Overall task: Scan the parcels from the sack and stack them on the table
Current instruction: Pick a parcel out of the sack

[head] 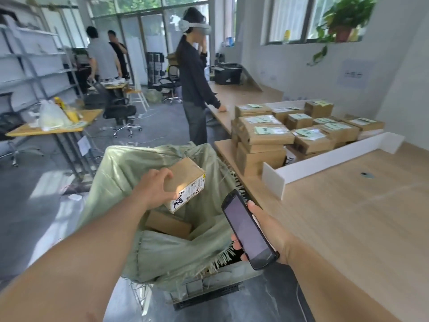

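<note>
Left arm reaches forward; left hand [156, 190] fingers curled round small brown cardboard parcel [184, 184], held above open green woven sack [162, 252]. Right hand [262, 231] grips black handheld scanner [249, 230], tilted toward the parcel's label. Stacked brown parcels [290, 133] sit on wooden counter [348, 217] behind a white divider [325, 161]; bare wood nearer.

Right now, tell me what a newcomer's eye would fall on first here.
First, the left hand gripping a cardboard parcel over the open green sack in the lower middle, with the right hand holding a dark handheld scanner beside it. Next, the stack of labelled parcels on the wooden table to the right, behind a low white divider. A person in a headset stands beyond the sack.
</note>
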`<state>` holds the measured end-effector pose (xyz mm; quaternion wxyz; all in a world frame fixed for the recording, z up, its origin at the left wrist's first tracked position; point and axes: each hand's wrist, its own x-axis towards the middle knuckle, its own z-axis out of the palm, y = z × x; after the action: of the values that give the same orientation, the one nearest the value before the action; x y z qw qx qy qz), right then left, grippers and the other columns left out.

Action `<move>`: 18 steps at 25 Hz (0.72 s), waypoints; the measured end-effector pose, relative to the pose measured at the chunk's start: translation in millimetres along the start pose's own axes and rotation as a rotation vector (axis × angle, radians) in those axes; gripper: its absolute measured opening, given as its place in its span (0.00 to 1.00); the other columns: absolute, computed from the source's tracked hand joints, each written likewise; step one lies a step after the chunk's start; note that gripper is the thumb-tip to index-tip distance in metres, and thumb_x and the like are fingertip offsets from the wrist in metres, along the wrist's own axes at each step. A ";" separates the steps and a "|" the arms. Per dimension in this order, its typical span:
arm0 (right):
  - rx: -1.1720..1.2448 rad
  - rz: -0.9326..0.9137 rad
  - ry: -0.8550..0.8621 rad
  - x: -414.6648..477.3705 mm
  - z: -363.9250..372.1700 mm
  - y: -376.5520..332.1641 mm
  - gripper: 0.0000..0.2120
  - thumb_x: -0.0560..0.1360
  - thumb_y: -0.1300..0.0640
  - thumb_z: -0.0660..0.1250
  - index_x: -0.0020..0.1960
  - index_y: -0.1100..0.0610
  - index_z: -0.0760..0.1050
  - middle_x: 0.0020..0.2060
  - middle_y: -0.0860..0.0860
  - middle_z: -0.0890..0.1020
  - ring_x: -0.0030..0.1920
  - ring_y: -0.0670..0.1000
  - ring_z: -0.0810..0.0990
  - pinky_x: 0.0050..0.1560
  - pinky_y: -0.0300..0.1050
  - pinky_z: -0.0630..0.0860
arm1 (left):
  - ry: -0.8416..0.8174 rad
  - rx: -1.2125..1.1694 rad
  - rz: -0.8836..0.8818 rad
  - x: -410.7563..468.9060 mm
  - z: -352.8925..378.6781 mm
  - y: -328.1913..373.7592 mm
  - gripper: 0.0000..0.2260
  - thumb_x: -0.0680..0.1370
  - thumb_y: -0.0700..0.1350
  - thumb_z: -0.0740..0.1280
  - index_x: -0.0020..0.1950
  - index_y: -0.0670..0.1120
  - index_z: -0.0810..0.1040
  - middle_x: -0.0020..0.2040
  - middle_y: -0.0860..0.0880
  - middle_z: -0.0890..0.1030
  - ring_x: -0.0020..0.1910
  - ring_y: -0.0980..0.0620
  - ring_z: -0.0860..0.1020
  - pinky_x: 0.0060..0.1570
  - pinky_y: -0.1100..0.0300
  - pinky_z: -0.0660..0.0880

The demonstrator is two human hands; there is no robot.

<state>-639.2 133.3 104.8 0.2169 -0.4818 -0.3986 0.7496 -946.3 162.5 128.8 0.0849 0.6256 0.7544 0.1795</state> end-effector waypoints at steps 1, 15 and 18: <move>-0.014 -0.002 -0.042 10.5 6.6 -0.4 0.33 0.78 0.34 0.56 0.55 0.65 0.77 0.37 0.61 0.81 0.35 0.58 0.80 0.36 0.50 0.77 | 0.006 -0.002 -0.024 0.9 -1.0 -14.2 0.27 0.68 0.51 0.75 0.65 0.51 0.70 0.64 0.45 0.69 0.63 0.46 0.69 0.62 0.53 0.68; 0.081 0.068 0.031 62.8 -20.2 -23.8 0.32 0.77 0.35 0.57 0.44 0.63 0.83 0.36 0.60 0.82 0.33 0.56 0.81 0.35 0.49 0.79 | -0.035 0.106 0.035 101.6 59.9 -28.4 0.26 0.79 0.39 0.64 0.75 0.50 0.62 0.79 0.48 0.41 0.78 0.45 0.47 0.73 0.47 0.59; 0.079 0.085 0.072 65.1 -28.9 -19.2 0.34 0.78 0.33 0.56 0.46 0.64 0.81 0.36 0.59 0.82 0.32 0.55 0.82 0.36 0.48 0.79 | -0.051 0.094 0.062 106.9 59.7 -11.7 0.25 0.79 0.42 0.64 0.76 0.50 0.61 0.80 0.48 0.46 0.78 0.46 0.49 0.74 0.49 0.55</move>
<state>-643.2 202.0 78.2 0.2180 -0.5159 -0.3400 0.7554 -957.6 274.8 79.6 0.0690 0.6564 0.7398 0.1305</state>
